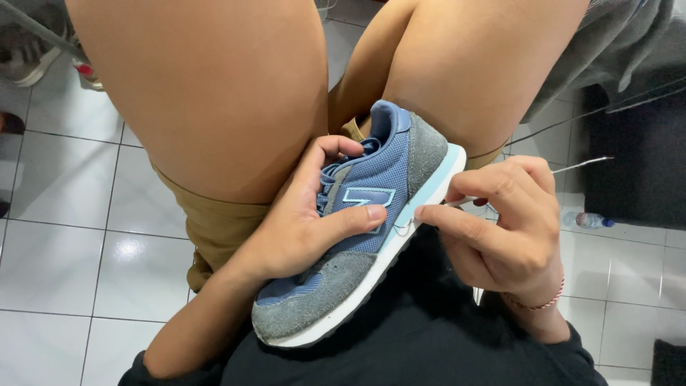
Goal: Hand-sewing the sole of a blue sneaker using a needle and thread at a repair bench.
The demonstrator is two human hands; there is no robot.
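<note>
Nearest the camera: dark shirt (429,343), then a blue-and-grey sneaker (364,236) resting across the lap, toe toward the wearer, heel wedged between the bare knees so it stays put.

Left hand (300,221) wraps the upper; its fingers (336,146) hook into the laces and the thumb presses the side panel, clamping the shoe steady with the sole edge turned to the right.

Right hand (500,229), a red string bracelet (539,304) at the wrist, has its fingers pinched shut on a thin metal needle-like tool (572,168). The tip meets the pale blue midsole (425,196) where a fine thread (404,229) shows; the shaft angles up and away.

Below the thighs, tan shorts (214,221).

Farther out: white tiled floor (57,243), a plastic bottle (586,220) lying at right, a dark mat (643,164) beyond it, another shoe (28,61) at upper left.
</note>
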